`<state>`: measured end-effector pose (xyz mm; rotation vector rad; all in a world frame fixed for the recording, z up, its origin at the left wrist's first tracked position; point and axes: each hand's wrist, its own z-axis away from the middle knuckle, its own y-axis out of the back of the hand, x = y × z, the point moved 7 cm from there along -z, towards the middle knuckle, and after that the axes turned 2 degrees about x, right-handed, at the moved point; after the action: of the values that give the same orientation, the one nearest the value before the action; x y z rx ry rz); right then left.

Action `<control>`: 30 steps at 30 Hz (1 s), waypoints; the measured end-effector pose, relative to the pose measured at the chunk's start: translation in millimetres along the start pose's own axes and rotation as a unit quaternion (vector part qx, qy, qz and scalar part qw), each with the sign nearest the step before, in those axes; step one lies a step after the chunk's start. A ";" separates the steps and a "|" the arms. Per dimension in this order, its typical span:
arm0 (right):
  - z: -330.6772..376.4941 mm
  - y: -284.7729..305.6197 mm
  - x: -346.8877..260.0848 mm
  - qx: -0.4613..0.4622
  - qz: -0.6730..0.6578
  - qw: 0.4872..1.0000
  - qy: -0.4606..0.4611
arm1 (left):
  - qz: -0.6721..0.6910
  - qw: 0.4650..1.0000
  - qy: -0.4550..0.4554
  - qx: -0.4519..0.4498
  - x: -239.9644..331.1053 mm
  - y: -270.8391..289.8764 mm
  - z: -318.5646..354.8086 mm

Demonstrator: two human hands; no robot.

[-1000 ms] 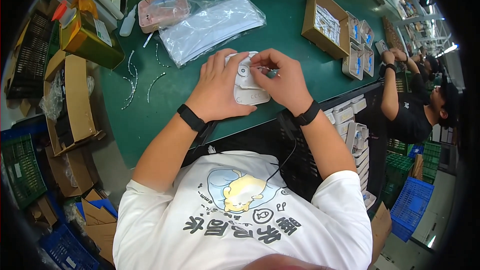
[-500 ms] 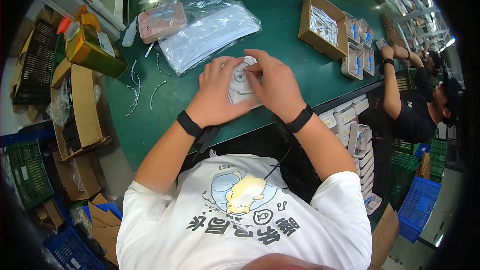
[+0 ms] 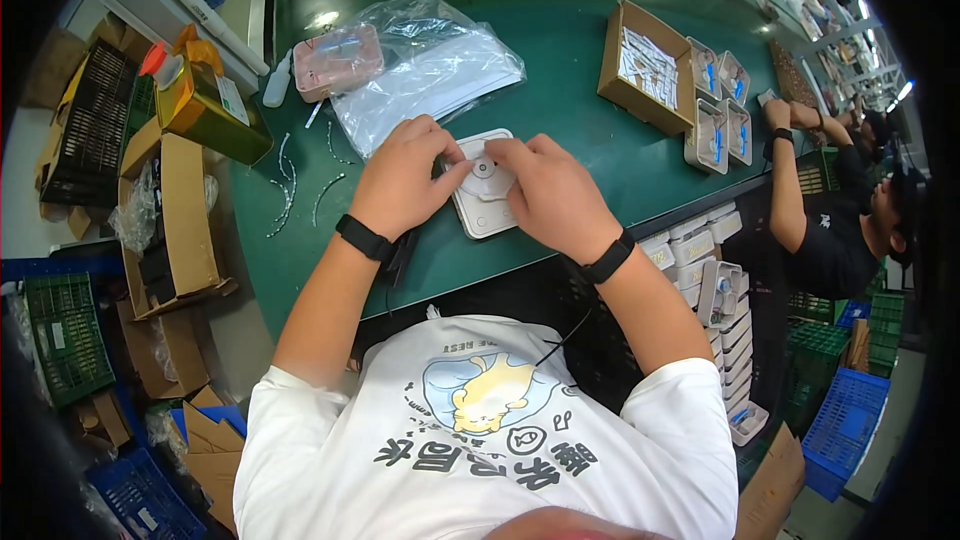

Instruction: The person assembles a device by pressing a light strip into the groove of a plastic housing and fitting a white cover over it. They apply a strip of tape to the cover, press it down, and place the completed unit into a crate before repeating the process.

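On the green table right in front of me lies a white rectangular housing (image 3: 489, 220) with rounded corners and small round marks on its near end. A pale round piece (image 3: 484, 169) with a dark ring at its middle sits on the housing. My left hand (image 3: 408, 175) has its thumb and curled forefinger closed at the left side of this round piece. From the right, my right hand (image 3: 560, 192) bends its fingers over the piece's far right edge, thumb tucked in. Both hands partly cover the housing's sides.
Beyond my hands lies a clear plastic bag (image 3: 430, 70) of white sheets beside a pink box (image 3: 338, 62) and a bottle (image 3: 278, 82). Short white strips lie left. A cardboard box (image 3: 645, 65) and grey-white housings (image 3: 708, 135) stand right, near a co-worker (image 3: 835, 200).
My left hand has drawn back from around the housing's near left side, its fingers now at the round piece. The housing's near end has come into sight. My right hand's fingers have curled lower.
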<state>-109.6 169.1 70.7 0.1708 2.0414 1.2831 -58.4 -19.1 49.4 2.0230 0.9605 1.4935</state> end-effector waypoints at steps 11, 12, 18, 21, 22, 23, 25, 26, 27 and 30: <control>0.7 -7.6 -14.6 -0.001 0.068 0.995 0.076 | 0.180 0.969 0.135 -0.099 -2.9 -11.5 22.2; -0.4 -7.4 -13.3 0.003 0.061 0.995 0.080 | 0.186 0.966 0.131 -0.122 -2.4 -14.0 26.5; -12.0 -9.9 -3.6 -0.023 0.003 0.998 0.064 | 0.038 0.994 -0.076 0.066 21.1 -0.5 36.4; -13.4 -1.6 -1.8 -0.023 -0.041 0.999 0.023 | 0.014 0.998 -0.062 0.024 29.8 -10.0 45.3; -13.3 -0.6 -0.2 -0.023 -0.062 0.998 0.001 | 0.013 0.998 -0.062 0.025 29.9 -10.4 45.2; -11.9 -2.3 -1.3 -0.023 -0.062 0.998 0.002 | 0.008 0.998 -0.066 0.024 31.2 -11.6 45.1; -10.0 -10.8 -3.5 0.005 -0.039 0.999 -0.008 | -0.001 0.997 -0.074 0.023 32.8 -13.5 44.7; -9.5 -14.7 -5.0 0.020 -0.028 0.999 -0.013 | -0.002 0.997 -0.075 0.022 33.0 -14.6 44.2; -9.0 -19.4 -7.4 0.021 -0.029 0.999 -0.014 | 0.006 0.997 -0.070 0.018 32.4 -16.5 43.3; -8.8 -27.5 -9.3 0.047 -0.027 0.998 -0.042 | 0.021 0.998 -0.060 0.010 30.6 -17.7 42.2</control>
<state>-101.4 144.6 54.7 0.2088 2.0224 1.1290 -17.9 17.6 43.1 2.1327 0.8943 1.3718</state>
